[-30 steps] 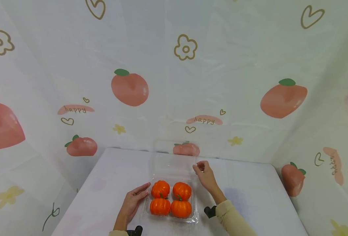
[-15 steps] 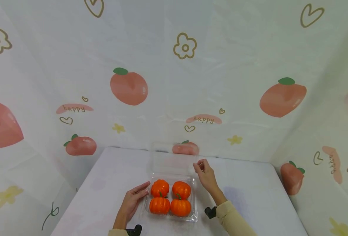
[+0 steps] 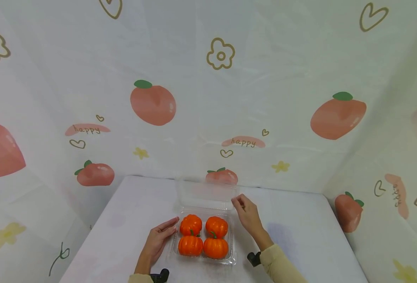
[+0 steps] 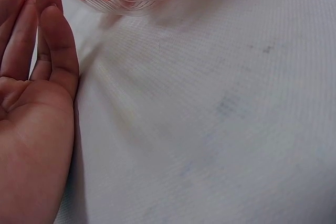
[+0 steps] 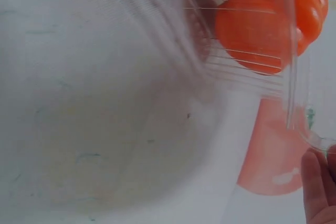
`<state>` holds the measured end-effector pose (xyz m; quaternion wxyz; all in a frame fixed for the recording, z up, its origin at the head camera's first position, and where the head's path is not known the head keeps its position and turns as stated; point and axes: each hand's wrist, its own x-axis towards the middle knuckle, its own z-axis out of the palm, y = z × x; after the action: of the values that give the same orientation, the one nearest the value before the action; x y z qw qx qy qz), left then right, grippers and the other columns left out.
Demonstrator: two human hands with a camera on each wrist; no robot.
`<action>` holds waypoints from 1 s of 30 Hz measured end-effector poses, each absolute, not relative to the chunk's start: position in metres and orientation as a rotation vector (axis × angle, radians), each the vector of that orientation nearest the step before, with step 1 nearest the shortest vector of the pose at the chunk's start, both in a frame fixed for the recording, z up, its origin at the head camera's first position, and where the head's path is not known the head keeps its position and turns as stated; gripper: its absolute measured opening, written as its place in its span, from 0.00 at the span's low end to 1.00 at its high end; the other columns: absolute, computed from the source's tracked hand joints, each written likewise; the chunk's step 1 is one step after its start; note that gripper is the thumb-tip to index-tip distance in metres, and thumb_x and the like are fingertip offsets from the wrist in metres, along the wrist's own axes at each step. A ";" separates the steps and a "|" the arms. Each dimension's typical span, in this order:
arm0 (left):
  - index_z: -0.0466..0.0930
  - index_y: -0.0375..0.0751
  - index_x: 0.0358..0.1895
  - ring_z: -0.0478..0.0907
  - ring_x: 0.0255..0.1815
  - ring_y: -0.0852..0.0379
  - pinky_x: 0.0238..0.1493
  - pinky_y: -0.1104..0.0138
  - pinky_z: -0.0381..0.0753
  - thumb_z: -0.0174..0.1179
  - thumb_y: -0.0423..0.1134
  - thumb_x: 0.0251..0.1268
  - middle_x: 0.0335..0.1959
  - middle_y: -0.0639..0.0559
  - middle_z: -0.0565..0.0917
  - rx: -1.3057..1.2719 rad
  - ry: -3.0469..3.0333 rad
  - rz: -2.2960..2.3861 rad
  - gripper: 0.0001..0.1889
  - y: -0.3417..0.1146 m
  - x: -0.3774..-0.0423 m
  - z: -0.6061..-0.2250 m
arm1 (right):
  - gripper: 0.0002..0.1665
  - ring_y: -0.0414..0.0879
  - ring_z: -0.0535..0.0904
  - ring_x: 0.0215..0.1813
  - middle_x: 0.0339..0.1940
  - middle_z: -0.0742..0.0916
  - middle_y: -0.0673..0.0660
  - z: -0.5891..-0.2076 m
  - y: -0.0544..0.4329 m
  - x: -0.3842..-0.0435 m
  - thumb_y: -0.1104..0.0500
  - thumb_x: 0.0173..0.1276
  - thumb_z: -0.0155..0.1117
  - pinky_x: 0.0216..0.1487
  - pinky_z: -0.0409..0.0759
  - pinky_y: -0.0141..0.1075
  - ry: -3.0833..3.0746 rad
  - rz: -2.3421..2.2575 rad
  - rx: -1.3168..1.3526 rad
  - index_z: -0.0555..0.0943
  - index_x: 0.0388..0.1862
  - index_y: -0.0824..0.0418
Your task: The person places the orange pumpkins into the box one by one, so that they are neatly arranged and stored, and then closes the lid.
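A clear plastic clamshell container (image 3: pixel 234 251) lies with its tray on the table, holding several small orange pumpkins (image 3: pixel 215 248) with green stems. Its lid (image 3: pixel 208 196) stands raised at the tray's far side. My right hand (image 3: pixel 248 214) pinches the lid's right edge with thumb and fingertips; in the right wrist view those fingers (image 5: pixel 316 182) meet the lid's rim at the lower right. On the other side, my left hand (image 3: pixel 158 237) stands with extended fingers against the tray's left wall. The left wrist view shows its palm and fingers (image 4: pixel 58 45) by the ribbed plastic.
A white cloth-covered table (image 3: pixel 134 212) spreads around the container. Behind and beside it hangs a white curtain (image 3: pixel 194 78) printed with peaches, flowers and hearts. Black straps (image 3: pixel 254 258) sit at both wrists, below pale sleeves.
The lid's top edge has dropped lower in the head view and looks wider, with my right hand still on it. My left hand stays at the tray's left side.
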<state>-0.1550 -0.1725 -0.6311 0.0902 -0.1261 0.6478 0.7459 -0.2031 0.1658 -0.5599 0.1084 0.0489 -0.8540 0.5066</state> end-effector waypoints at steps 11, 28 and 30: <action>0.76 0.30 0.67 0.82 0.55 0.74 0.55 0.78 0.83 0.69 0.38 0.64 0.63 0.50 0.85 -0.317 1.896 2.274 0.29 -0.173 -0.156 -0.628 | 0.05 0.45 0.86 0.43 0.39 0.88 0.48 -0.565 0.176 -0.184 0.50 0.74 0.64 0.45 0.88 0.37 -2.598 1.176 0.359 0.81 0.40 0.50; 0.79 0.27 0.62 0.83 0.53 0.70 0.53 0.76 0.84 0.68 0.38 0.66 0.58 0.53 0.88 -0.375 1.861 2.279 0.25 -0.174 -0.155 -0.632 | 0.15 0.39 0.81 0.47 0.48 0.88 0.42 -0.581 0.188 -0.157 0.49 0.69 0.69 0.49 0.87 0.36 -2.668 0.926 0.489 0.83 0.53 0.46; 0.79 0.28 0.62 0.83 0.53 0.71 0.53 0.76 0.84 0.68 0.38 0.66 0.59 0.53 0.88 -0.388 1.846 2.278 0.25 -0.174 -0.155 -0.632 | 0.17 0.38 0.81 0.47 0.49 0.88 0.41 -0.583 0.188 -0.155 0.48 0.69 0.70 0.49 0.87 0.35 -2.678 0.923 0.490 0.82 0.55 0.46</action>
<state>-0.1551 -0.1743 -0.6324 0.0920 -0.1308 0.6215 0.7669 -0.1545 0.1880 -0.5829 0.1333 0.1689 -0.9233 0.3182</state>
